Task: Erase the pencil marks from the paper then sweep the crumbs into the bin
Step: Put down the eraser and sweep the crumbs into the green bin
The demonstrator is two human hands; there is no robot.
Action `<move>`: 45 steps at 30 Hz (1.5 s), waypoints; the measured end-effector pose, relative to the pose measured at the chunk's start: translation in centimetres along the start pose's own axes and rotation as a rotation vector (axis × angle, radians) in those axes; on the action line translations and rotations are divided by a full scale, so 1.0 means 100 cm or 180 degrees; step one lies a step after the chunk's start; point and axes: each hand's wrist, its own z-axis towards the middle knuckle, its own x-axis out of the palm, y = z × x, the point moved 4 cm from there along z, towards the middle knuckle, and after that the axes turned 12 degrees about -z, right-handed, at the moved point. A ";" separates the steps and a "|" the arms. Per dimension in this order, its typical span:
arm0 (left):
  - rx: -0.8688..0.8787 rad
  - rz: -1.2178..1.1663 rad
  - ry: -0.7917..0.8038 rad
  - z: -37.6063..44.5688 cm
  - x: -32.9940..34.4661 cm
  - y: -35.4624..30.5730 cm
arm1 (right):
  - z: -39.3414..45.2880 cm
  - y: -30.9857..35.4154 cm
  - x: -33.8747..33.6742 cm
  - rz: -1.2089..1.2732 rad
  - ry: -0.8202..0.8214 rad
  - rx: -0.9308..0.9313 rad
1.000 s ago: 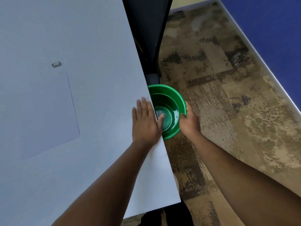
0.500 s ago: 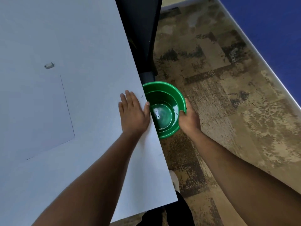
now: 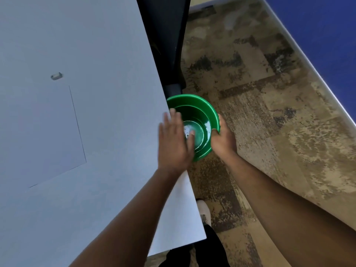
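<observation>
While gripped at its rim by the right hand (image 3: 223, 139), glossy green bin (image 3: 207, 110); left hand (image 3: 174, 143) flat, released.

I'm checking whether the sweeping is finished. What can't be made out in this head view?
- Crumbs on the white table: too small to see.
- Pencil marks on the white paper sheet: too faint.
- Specks in the green plastic bin: unidentifiable, and the blurred left hand covers part.
- Right hand: fingers hidden behind the rim.

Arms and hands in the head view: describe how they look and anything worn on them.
Both forearms are bare to the bottom of the picture; no sleeves show. The left hand and the right hand wear no gloves, rings, watch or bands that can be seen.
</observation>
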 end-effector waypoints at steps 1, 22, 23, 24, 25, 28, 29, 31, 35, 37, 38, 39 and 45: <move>-0.0246 -0.0033 -0.0193 0.002 -0.011 0.012 | 0.000 -0.001 -0.002 0.0016 0.0004 0.0012; 0.0627 -0.0034 0.0681 -0.043 0.032 -0.027 | -0.008 -0.013 0.001 0.0090 -0.0054 -0.0110; 0.0644 0.0025 0.0687 -0.046 0.033 -0.028 | -0.010 -0.017 -0.001 0.0112 -0.0079 -0.0091; 0.0646 0.0077 0.0701 -0.048 0.035 -0.030 | -0.012 -0.020 -0.003 0.0134 -0.0106 -0.0081; 0.0613 0.0114 0.0722 -0.050 0.036 -0.033 | -0.014 -0.023 -0.004 0.0149 -0.0137 -0.0067; 0.0465 0.0276 0.0970 -0.057 0.039 -0.043 | -0.024 -0.035 -0.011 0.0156 -0.0239 0.0005; 0.0450 0.0355 0.1070 -0.061 0.041 -0.046 | -0.027 -0.040 -0.013 0.0145 -0.0270 0.0034; 0.0462 0.0501 0.1212 -0.068 0.041 -0.050 | -0.036 -0.049 -0.017 0.0126 -0.0317 0.0095; 0.0500 0.0812 0.1306 -0.088 0.045 -0.056 | -0.062 -0.071 -0.023 0.0161 -0.0524 0.0190; 0.0648 0.1042 0.1315 -0.106 0.046 -0.061 | -0.081 -0.082 -0.026 0.0170 -0.0686 0.0229; 0.0763 0.1096 0.1357 -0.117 0.046 -0.064 | -0.092 -0.088 -0.027 0.0182 -0.0776 0.0258; 0.0879 0.1119 0.1390 -0.128 0.046 -0.066 | -0.102 -0.095 -0.028 0.0188 -0.0861 0.0279; 0.1190 0.0997 0.1414 -0.186 0.048 -0.069 | -0.160 -0.130 -0.023 0.0190 -0.1112 0.0474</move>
